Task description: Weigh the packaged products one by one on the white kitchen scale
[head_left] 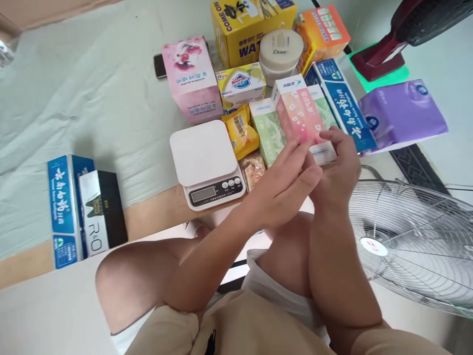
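My right hand [338, 170] is wrapped round the near end of a pink flowered toothpaste box [299, 111], which points away from me. My left hand [286, 185] lies against the same end with fingers stretched out, fingertips touching the box. A green flowered box [269, 129] lies just left of it, and a white kitchen scale [206, 162] with nothing on its platform stands further left.
Behind are a pink tissue box [192, 79], a yellow carton [246, 27], a Dove jar [281, 54], a soap box [241, 85], a blue toothpaste box [342, 101], a purple pack [402, 113]. A metal fan grille [414, 236] lies right. Two boxes [83, 209] lie left.
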`<control>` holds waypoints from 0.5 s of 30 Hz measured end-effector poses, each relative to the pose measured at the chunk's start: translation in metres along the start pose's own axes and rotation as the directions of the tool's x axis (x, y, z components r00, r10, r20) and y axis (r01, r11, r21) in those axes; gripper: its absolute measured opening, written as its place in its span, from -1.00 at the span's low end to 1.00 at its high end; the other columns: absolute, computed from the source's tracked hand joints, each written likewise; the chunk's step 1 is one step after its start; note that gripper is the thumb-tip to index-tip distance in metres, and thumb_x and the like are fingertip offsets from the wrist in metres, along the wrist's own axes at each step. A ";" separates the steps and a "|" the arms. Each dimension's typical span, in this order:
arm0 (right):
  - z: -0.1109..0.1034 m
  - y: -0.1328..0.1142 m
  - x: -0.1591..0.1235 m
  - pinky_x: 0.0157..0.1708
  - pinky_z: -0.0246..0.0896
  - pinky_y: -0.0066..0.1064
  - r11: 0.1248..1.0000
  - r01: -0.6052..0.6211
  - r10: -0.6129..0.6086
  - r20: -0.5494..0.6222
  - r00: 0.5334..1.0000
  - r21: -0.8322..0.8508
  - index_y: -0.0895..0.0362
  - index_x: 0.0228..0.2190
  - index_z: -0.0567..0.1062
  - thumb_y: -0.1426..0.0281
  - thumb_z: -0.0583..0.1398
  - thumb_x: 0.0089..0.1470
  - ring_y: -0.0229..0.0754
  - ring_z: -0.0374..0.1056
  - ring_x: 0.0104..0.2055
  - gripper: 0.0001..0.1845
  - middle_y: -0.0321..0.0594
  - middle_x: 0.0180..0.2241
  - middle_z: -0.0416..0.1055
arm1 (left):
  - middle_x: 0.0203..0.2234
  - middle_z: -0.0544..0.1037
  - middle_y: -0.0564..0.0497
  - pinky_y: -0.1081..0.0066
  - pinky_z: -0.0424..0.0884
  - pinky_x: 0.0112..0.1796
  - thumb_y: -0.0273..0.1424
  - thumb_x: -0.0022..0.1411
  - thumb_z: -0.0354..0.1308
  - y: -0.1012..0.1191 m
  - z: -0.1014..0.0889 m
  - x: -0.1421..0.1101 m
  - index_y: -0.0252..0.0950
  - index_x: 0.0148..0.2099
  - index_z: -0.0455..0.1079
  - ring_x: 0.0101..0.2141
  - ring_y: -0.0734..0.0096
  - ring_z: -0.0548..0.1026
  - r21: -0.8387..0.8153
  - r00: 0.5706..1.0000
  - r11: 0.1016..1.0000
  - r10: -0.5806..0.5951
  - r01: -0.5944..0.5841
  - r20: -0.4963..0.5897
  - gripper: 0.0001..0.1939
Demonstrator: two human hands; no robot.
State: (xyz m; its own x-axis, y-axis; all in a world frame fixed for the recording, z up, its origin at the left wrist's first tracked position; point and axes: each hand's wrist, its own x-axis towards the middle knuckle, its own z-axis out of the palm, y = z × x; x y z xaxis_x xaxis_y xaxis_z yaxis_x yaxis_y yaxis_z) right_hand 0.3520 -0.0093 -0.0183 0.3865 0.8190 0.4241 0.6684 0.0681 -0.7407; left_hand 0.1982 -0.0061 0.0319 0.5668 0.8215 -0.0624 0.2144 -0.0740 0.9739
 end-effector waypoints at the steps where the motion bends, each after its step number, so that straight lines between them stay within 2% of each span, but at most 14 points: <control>1: 0.001 0.001 0.001 0.28 0.35 0.19 1.000 -0.013 0.013 0.013 1.000 0.004 0.01 -0.06 0.48 0.18 0.35 0.05 0.17 0.42 0.32 -0.58 -0.10 0.04 0.57 | 0.58 0.03 -0.08 0.12 -0.05 0.55 0.02 0.56 -0.18 0.000 0.003 0.005 -0.25 0.52 0.09 0.60 0.21 -0.19 -0.017 1.000 1.000 -0.008 0.009 0.011 -0.32; 4: 0.002 0.001 0.002 0.21 0.41 0.15 0.998 -0.051 0.050 0.011 0.999 0.023 0.01 -0.12 0.53 0.24 0.38 0.01 0.15 0.49 0.25 -0.63 -0.12 0.03 0.60 | 0.60 -0.07 -0.05 0.03 -0.16 0.56 0.03 0.55 -0.20 -0.004 0.009 0.011 -0.26 0.58 -0.08 0.60 0.14 -0.35 -0.092 1.000 0.996 -0.017 0.018 0.014 -0.25; 6: -0.001 -0.001 0.003 0.15 0.45 0.16 0.995 -0.060 0.067 -0.078 0.995 0.082 0.03 -0.20 0.55 0.30 0.38 0.00 0.17 0.56 0.15 -0.72 -0.11 -0.01 0.62 | 0.61 -0.07 0.01 0.00 -0.08 0.55 0.06 0.54 -0.18 -0.005 0.013 0.009 -0.19 0.57 -0.07 0.60 0.06 -0.26 -0.145 1.000 0.989 0.009 -0.005 0.026 -0.26; 8: -0.007 -0.004 0.003 0.09 0.46 0.19 0.988 -0.036 0.067 -0.209 0.976 0.149 0.05 -0.27 0.53 0.31 0.36 0.03 0.20 0.59 0.08 -0.81 -0.11 -0.10 0.62 | 0.60 -0.03 0.03 -0.01 0.06 0.53 0.08 0.53 -0.19 -0.002 0.015 0.004 -0.14 0.55 -0.01 0.58 0.02 -0.09 -0.169 0.994 0.981 0.099 -0.091 0.041 -0.28; 10: -0.014 -0.011 0.001 0.09 0.43 0.20 0.976 0.072 0.001 -0.339 0.941 0.203 0.03 -0.32 0.48 0.33 0.32 0.09 0.19 0.58 0.06 -0.89 -0.16 -0.21 0.55 | 0.57 0.06 0.01 -0.03 0.14 0.50 0.11 0.53 -0.20 0.004 0.014 -0.004 -0.14 0.52 0.08 0.57 0.00 -0.03 -0.148 0.977 0.968 0.210 -0.203 0.033 -0.29; 12: -0.019 -0.021 -0.003 0.15 0.38 0.23 0.950 0.235 -0.127 -0.435 0.892 0.205 -0.01 -0.34 0.46 0.34 0.26 0.15 0.16 0.55 0.07 -0.95 -0.21 -0.26 0.46 | 0.55 0.13 -0.01 -0.03 0.14 0.50 0.13 0.53 -0.19 0.007 0.006 -0.018 -0.15 0.49 0.15 0.57 -0.02 -0.02 -0.121 0.962 0.955 0.272 -0.270 0.005 -0.29; 14: -0.018 -0.033 -0.011 0.19 0.33 0.25 0.918 0.353 -0.237 -0.458 0.856 0.183 -0.05 -0.29 0.47 0.31 0.22 0.21 0.15 0.53 0.10 -0.99 -0.23 -0.25 0.41 | 0.53 0.18 0.00 0.00 0.13 0.51 0.12 0.53 -0.14 0.004 -0.009 -0.038 -0.14 0.45 0.22 0.56 -0.01 0.04 -0.111 0.962 0.956 0.268 -0.273 -0.054 -0.33; 15: -0.016 -0.040 -0.016 0.19 0.33 0.25 0.905 0.387 -0.279 -0.440 0.854 0.177 -0.07 -0.26 0.47 0.28 0.21 0.23 0.14 0.52 0.12 -0.97 -0.23 -0.23 0.42 | 0.51 0.22 -0.01 0.03 0.13 0.51 0.09 0.53 -0.12 0.001 -0.018 -0.050 -0.13 0.43 0.25 0.54 0.02 0.10 -0.109 0.959 0.956 0.263 -0.273 -0.101 -0.37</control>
State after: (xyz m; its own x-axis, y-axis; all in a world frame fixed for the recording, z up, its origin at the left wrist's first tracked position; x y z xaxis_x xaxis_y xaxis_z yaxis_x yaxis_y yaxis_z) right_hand 0.3289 -0.0343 0.0126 0.4227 0.4297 0.7979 0.6416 0.4799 -0.5984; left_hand 0.1557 -0.0366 0.0396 0.5197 0.8260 0.2183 -0.0368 -0.2337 0.9716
